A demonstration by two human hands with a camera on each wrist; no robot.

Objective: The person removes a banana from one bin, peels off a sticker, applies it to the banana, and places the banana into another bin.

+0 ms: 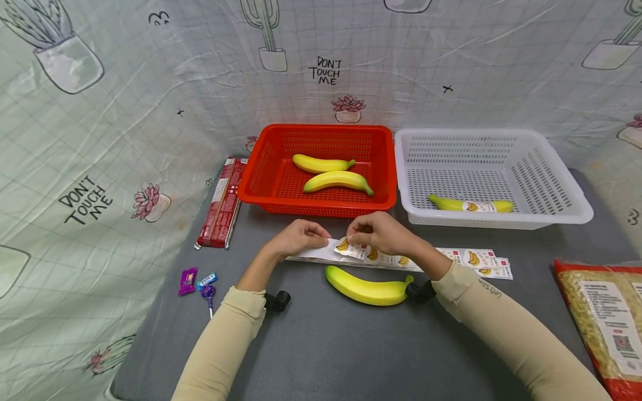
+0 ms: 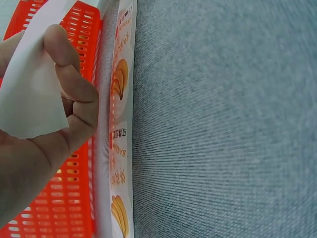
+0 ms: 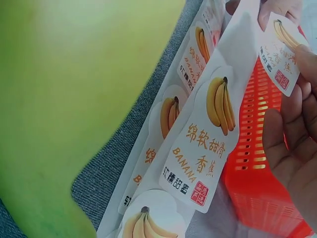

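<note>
My left hand [image 1: 301,236] pinches the bare white end of a sticker strip [image 2: 34,84] between thumb and fingers. A banana label [image 3: 281,52] is pinched in my right hand [image 1: 378,231], lifted off the backing in the right wrist view. More labels with banana pictures run along the strip to the right. Another label strip [image 2: 121,99] lies beneath on the table. Just in front of the hands lies an unlabelled banana [image 1: 368,287], its stem by the right wrist.
Behind the hands, a red basket [image 1: 321,205] contains two bananas [image 1: 338,181]. The white basket [image 1: 486,218] beside it has one labelled banana [image 1: 471,205]. Left are a red packet [image 1: 220,206], small candies [image 1: 188,281] and a lollipop [image 1: 208,292]; right, a grain bag [image 1: 607,317].
</note>
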